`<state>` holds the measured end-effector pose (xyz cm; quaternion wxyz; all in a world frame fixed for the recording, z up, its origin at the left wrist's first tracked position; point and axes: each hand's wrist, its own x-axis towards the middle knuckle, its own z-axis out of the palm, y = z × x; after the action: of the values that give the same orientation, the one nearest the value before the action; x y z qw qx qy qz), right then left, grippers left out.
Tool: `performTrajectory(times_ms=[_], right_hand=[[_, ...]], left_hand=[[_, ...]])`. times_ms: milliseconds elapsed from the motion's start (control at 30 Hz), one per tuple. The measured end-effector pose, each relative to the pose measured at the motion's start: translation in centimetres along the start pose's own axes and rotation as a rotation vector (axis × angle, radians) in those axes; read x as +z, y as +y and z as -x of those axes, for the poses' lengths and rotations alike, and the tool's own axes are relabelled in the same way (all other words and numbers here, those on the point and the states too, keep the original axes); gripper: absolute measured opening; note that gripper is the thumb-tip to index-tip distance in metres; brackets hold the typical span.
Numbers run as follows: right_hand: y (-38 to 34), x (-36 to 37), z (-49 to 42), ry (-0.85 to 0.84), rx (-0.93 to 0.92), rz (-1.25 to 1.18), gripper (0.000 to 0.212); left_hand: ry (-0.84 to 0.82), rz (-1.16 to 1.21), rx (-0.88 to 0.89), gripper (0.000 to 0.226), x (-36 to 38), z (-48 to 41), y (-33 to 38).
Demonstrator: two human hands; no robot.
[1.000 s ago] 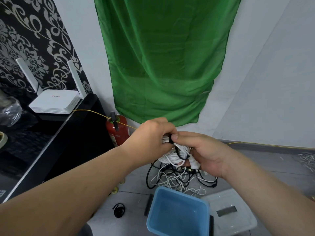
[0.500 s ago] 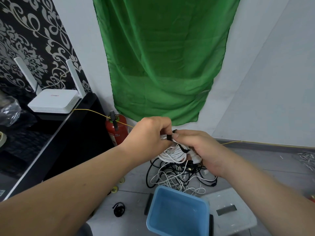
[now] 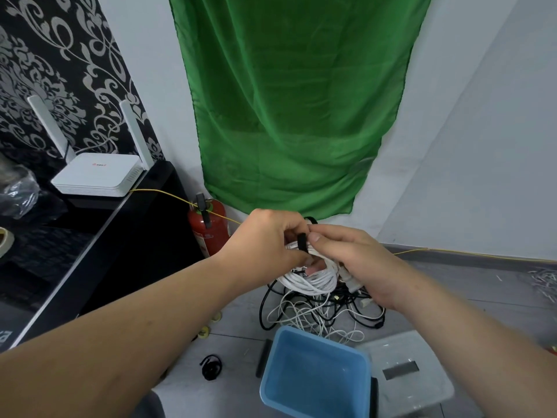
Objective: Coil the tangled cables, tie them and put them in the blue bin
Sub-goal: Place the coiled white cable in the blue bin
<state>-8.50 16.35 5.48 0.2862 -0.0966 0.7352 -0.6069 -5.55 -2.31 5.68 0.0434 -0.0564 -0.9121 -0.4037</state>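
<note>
A coiled white cable (image 3: 313,282) hangs in the air between my hands, over the floor. My left hand (image 3: 265,239) grips the top of the coil, fingers curled round it. My right hand (image 3: 352,254) pinches a black tie strap (image 3: 302,241) that wraps over the coil's top strands. Below lies a tangled heap of black and white cables (image 3: 325,312) on the grey floor. The blue bin (image 3: 316,375) stands open right in front of the heap, nothing visible inside.
A red fire extinguisher (image 3: 211,227) stands by a black desk (image 3: 99,236) carrying a white router (image 3: 93,176). A clear plastic lid (image 3: 413,372) lies right of the bin. A small black coiled cable (image 3: 211,366) and a black strap (image 3: 261,357) lie on the floor at left.
Both hands have stayed together on the white coil, shifting slightly. The black strap now lies across the coil's top, between my thumbs.
</note>
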Motion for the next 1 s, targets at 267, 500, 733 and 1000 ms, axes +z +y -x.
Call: performTrajectory(times_ms=[267,500,733,1000], right_hand=[[0.6,-0.1,0.0,-0.020,-0.010,-0.058,0.045],[0.4,-0.5,0.0,-0.066,0.200,-0.182,0.033],[0.3,0.0,-0.3,0.058,0.204,-0.324,0.036],[0.5,0.0,-0.4,0.083,0.206,-0.302,0.031]], left_hand=[[-0.045,-0.034,-0.005,0.018,0.0,0.5,1.0],[-0.055,-0.009,-0.012,0.038,0.1,0.5,1.4],[-0.037,-0.050,-0.085,0.056,-0.2,0.1,1.8],[-0.173,0.088,-0.223,0.077,-0.8,-0.4,1.2]])
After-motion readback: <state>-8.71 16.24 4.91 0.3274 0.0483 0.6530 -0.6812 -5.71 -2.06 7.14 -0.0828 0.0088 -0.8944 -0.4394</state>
